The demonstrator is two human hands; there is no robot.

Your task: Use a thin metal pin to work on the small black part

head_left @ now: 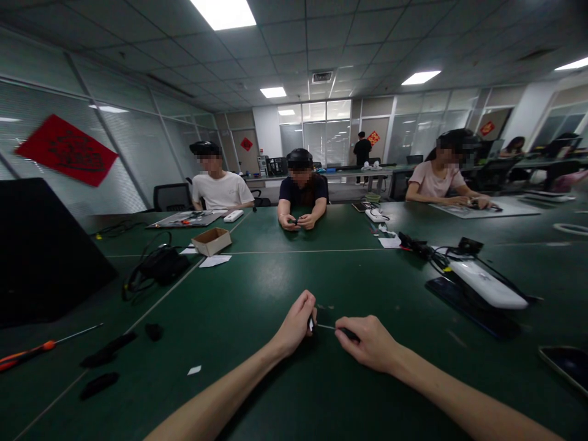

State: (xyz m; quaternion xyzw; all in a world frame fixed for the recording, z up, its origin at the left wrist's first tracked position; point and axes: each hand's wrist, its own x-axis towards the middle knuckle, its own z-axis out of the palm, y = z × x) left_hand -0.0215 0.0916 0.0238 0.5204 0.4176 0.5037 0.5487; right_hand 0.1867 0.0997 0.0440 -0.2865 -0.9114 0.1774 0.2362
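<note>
My left hand rests on the green table, fingers pinched round a small dark part I cannot make out. My right hand lies just to the right, closed on a thin screwdriver. The tool's metal tip points left and meets the small part at the left fingers. Both forearms reach in from the bottom edge.
An orange-handled screwdriver and black foam pieces lie at the left. A cardboard box and black cable bundle sit further back. A white device and phones lie at the right. Three people sit opposite.
</note>
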